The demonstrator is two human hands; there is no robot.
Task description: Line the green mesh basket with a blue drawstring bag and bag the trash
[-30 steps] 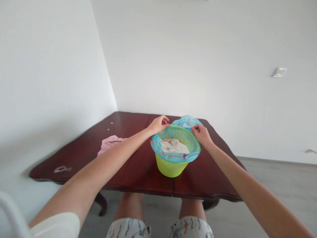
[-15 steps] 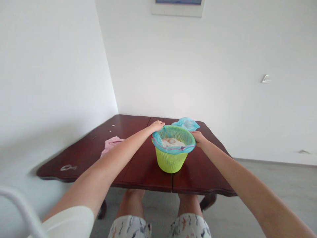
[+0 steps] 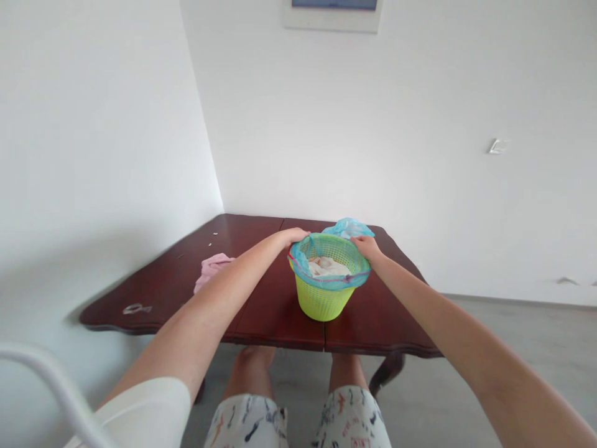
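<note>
A yellow-green mesh waste basket (image 3: 323, 305) stands upright on the dark red table. A thin blue plastic bag (image 3: 333, 284) lines it and is folded over the front of its rim, with a pinkish-red drawstring along the edge. Crumpled white waste (image 3: 326, 267) lies inside. My left hand (image 3: 293, 236) is closed on the bag's edge at the rim's back left. At the back right, my right hand (image 3: 366, 246) is closed on the bag's edge, thumb over the rim. The fingertips of both hands are partly hidden.
Behind the basket lies another crumpled blue plastic bag (image 3: 349, 228). A pink cloth (image 3: 213, 269) is left of my left forearm. Small white scraps and a clear looped piece (image 3: 137, 308) lie on the table's (image 3: 265, 317) left side. White walls border it.
My right hand has moved up and inward along the rim, from its right side to the back right. My left hand stays at the back left. The view has shifted slightly.
</note>
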